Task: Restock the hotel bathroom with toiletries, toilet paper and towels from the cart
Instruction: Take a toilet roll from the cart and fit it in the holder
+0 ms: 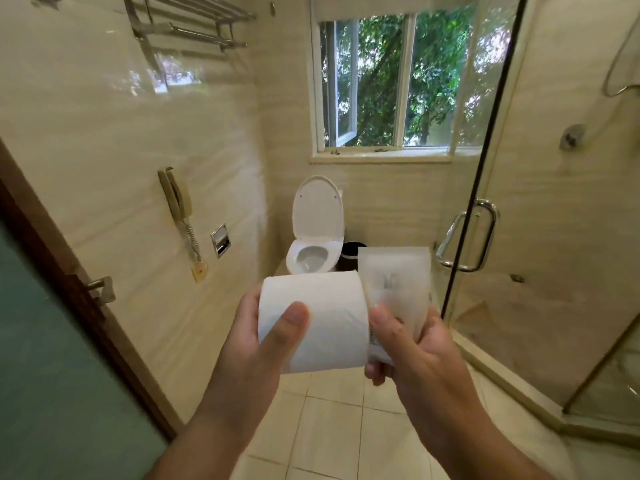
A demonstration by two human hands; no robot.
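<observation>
While the left hand [263, 337] grips the toilet paper roll [322, 323], thumb pressed on its near side and fingers curled round behind it, I see the right hand [412, 348] pinching a translucent plastic packet [394, 282] between thumb and curled fingers. What the packet holds I cannot tell through the blur. Roll and packet sit side by side at chest height, the packet's edge touching the roll's right end, both hands raised over the tiled floor [332, 427]. Straight beyond the hands, well apart from them, stands the toilet [313, 237] with its lid and seat up, and a dark bin [351, 254] sits just beside it, showing above the roll and packet. To the left of the left hand, on the glossy wall, I make out a recessed metal paper holder [220, 240] and, further left and higher, a wall phone [176, 199] with its coiled cord hanging down. High above that is a metal towel rack [194, 26]. A frosted door [52, 358] with a brown frame fills the near left. To the right of the right hand runs the glass shower door [554, 271] with its chrome handle [467, 233]. Above the toilet, the window [381, 81] has one pane swung open onto green leaves.
</observation>
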